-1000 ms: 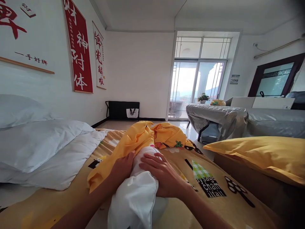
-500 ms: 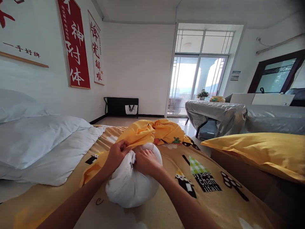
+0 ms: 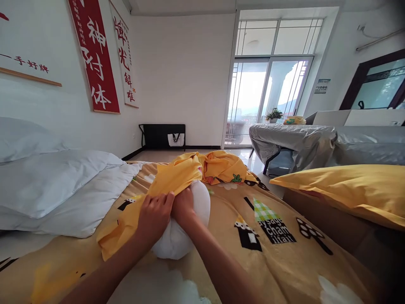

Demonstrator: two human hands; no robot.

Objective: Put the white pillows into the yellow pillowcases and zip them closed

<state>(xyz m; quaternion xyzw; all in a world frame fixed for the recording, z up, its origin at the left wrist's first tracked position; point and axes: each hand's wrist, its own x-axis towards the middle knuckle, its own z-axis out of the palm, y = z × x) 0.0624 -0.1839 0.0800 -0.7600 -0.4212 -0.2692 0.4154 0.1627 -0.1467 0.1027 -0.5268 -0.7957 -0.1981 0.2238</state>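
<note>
A white pillow (image 3: 201, 204), bunched and folded, lies on the patterned bedspread (image 3: 221, 236) in front of me. My left hand (image 3: 157, 213) is closed on the edge of a yellow pillowcase (image 3: 171, 175), knuckles up, over the pillow's left side. Pressed close beside it, my right hand (image 3: 183, 204) grips the pillow at the pillowcase's edge; its fingertips are hidden. Part of the yellow cloth hangs down left of my left hand. The rest lies crumpled beyond the pillow, with printed carrot and plant shapes showing.
White pillows (image 3: 57, 181) are stacked at the left. A filled yellow pillow (image 3: 348, 188) rests on a brown box (image 3: 319, 215) at the right. Behind it stands a plastic-covered table (image 3: 291, 135) with a potted plant (image 3: 274, 115). A black folded board (image 3: 155, 136) leans against the far wall.
My left hand has moved over the pillow with the pillowcase edge, against my right hand. The right hand has turned and slid inward under the cloth. The cloth covers more of the pillow.
</note>
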